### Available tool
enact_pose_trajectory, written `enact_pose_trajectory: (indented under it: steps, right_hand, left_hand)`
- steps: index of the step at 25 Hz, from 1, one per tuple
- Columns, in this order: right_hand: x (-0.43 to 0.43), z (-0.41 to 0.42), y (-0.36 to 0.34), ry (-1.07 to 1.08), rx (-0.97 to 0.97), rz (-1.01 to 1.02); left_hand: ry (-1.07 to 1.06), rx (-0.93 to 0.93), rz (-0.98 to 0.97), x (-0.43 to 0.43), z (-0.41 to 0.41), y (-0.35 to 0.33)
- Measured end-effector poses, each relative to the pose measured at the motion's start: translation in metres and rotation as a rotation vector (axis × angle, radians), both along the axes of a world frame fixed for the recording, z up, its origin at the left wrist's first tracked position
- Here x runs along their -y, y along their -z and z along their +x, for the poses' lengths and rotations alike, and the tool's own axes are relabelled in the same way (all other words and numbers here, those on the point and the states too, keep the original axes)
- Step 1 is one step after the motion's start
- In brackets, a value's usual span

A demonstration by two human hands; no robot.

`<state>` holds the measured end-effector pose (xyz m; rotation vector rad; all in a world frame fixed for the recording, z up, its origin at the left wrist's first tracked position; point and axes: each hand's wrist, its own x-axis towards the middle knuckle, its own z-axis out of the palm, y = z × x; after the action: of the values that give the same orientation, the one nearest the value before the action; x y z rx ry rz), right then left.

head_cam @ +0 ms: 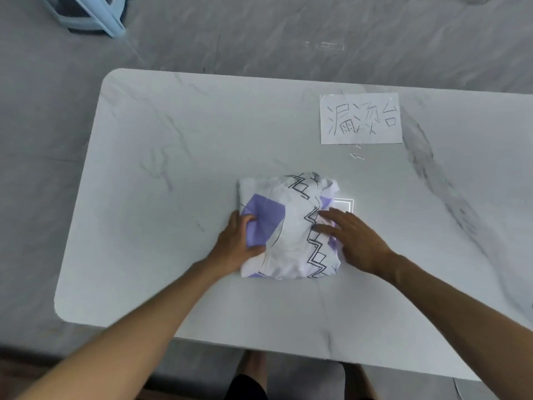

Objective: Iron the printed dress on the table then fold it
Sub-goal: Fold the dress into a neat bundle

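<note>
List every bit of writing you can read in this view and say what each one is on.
"漏烫台": three large handwritten characters on the white paper sheet lying on the table. The first character is scrawled, so its reading is less sure.
Printed dress: only black zigzag lines and purple blocks, no letters or numbers.
Nothing else legible is in view.

I see a white sheet of paper with handwritten characters lying flat at the far right, and a pale blue plastic stool standing at upper left on the grey veined floor, well apart from it.
</note>
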<state>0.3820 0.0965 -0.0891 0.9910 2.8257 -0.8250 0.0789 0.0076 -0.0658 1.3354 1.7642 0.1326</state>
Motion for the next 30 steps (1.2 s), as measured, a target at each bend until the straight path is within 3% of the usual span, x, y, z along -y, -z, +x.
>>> enact_pose_trajectory:
  steps: [2, 5, 7, 11, 16, 21, 24, 26, 30]
  right_hand:
    - [0.009, -0.012, -0.003, 0.258, -0.044, -0.127]
    - [-0.008, -0.042, -0.017, 0.923, -0.206, -0.430]
    - [-0.019, -0.056, -0.012, 1.102, -0.204, -0.698]
    - [-0.013, -0.066, 0.016, 1.193, -0.173, -0.864]
    - [-0.008, -0.062, 0.014, 1.261, -0.367, -0.973]
    - [-0.001, -0.057, 0.014, 1.234, -0.503, -0.950]
    - [-0.001, -0.058, 0.022, 1.172, -0.550, -1.007]
    - [-0.001, -0.059, 0.025, 1.253, -0.548, -1.085]
    - [0.010, -0.054, 0.020, 1.335, -0.585, -1.165]
  left_hand:
    - [-0.230, 0.034, 0.040, -0.001, 0.014, 0.014]
    - [-0.561, 0.171, -0.006, -0.018, 0.011, 0.019]
    - [-0.700, 0.269, -0.132, -0.025, 0.008, 0.027]
    - [-0.828, 0.392, -0.204, -0.026, 0.013, 0.041]
    - [-0.886, 0.530, -0.170, -0.021, 0.013, 0.035]
    - [-0.972, 0.679, -0.256, -0.042, 0.004, 0.029]
    - [-0.900, 0.710, -0.352, -0.053, 0.000, 0.032]
    - [-0.870, 0.703, -0.373, -0.055, 0.002, 0.031]
    - [-0.700, 0.632, -0.189, -0.046, 0.010, 0.017]
